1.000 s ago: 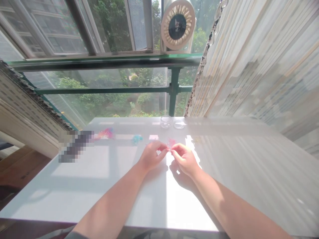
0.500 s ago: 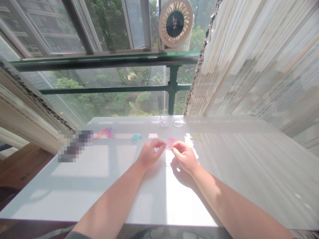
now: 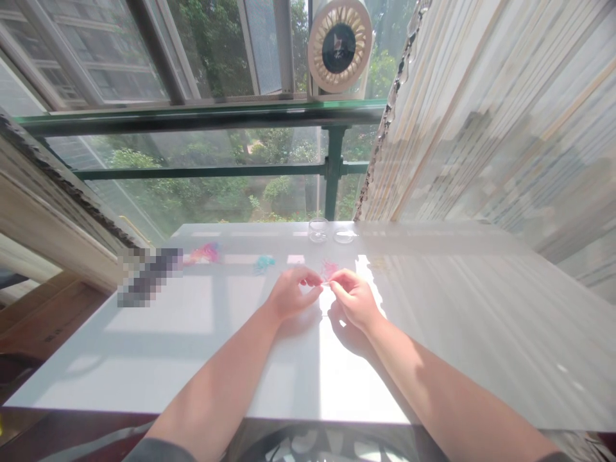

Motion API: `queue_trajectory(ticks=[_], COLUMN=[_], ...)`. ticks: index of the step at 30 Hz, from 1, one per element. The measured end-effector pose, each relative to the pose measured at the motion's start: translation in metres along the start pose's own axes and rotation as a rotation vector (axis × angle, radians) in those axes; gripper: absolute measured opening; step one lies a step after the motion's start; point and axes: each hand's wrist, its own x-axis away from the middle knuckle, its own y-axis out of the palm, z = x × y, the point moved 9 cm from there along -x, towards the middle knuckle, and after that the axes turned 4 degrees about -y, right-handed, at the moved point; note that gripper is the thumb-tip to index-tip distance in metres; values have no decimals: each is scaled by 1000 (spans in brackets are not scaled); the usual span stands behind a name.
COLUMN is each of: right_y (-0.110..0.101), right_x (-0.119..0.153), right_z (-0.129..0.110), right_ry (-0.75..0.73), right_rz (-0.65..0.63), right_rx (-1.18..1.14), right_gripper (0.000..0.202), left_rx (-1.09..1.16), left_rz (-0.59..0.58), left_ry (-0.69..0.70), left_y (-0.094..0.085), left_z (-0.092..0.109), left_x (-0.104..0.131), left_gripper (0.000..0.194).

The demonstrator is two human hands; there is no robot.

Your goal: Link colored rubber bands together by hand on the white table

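My left hand [image 3: 293,294] and my right hand [image 3: 353,298] meet fingertip to fingertip above the white table [image 3: 158,378]. Between the tips is a thin, pale pinkish piece [image 3: 326,283], too small to name, with both hands closed in a pinch. Just beyond the fingers lies a loose heap of small pink pieces [image 3: 330,267]. To its left sits a teal heap [image 3: 264,264], and on the right a faint yellowish one [image 3: 380,263]. A pink, orange and purple bundle [image 3: 205,254] rests farther left.
A clear round container [image 3: 318,230] and a shallow clear dish or lid [image 3: 343,236] stand at the table's back. A blurred-out dark object [image 3: 150,277] is at the left edge. Behind are a round fan [image 3: 339,48], a green railing [image 3: 206,119] and a curtain [image 3: 481,128].
The left thumb and forefinger have parted slightly, and the thin piece shows more clearly between the hands. Both hands stay in nearly the same place. The view has shifted slightly.
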Motion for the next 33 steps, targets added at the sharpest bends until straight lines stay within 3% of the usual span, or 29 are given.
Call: queue_trajectory(ticks=[10,17,22,33], right_y=[3,12,7,8], right_x=[0,6,2,1], right_z=[-3,11,-1,4], right_ry=[1,148,20,34], right_rz=[-22,-120,-82,-86], right_rx=[-8,-110,-16,-28], right_gripper=[10,15,9,10], left_rx=[-40,-50,-28,23], left_rz=[-12,-30,-25,-11], left_ry=[-38,-53,-67,-96], left_y=[-2,0,-1,-1], left_z=[-1,-2,-1,-7], left_x=[-2,-2,-2,-1], left_gripper=[9,11,10,10])
